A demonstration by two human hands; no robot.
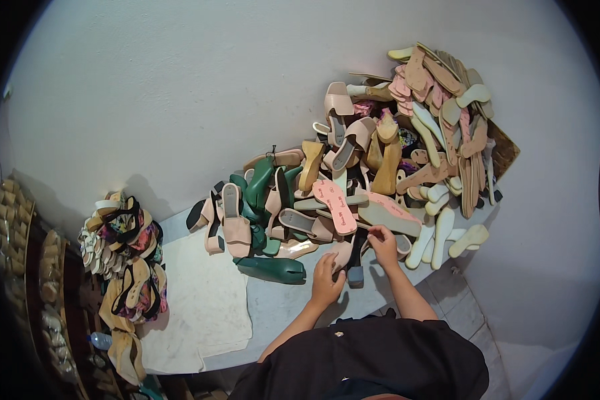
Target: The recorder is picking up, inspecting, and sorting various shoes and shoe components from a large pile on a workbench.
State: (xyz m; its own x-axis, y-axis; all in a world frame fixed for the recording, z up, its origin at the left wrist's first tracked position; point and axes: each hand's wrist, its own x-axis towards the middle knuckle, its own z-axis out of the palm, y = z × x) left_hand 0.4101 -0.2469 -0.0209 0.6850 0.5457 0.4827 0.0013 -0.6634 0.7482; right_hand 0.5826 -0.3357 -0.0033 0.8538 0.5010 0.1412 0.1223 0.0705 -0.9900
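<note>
Well, smooth sandal at left hand

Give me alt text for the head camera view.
A person's left hand touches a pale pink sandal, the right hand close by, at a light table heaped with slide sandals, green shoe lasts and insoles; patterned footwear is stacked at left.

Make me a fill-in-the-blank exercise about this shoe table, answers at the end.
1. A blue-grey block heel shows between the person's two ____.
2. The shoe last lying beside the left hand is ____.
3. The white sheet lies to the ____ of that hand.
4. The insole heap rises toward the ____ end of the table.
Missing words: hands; green; left; right.
</note>
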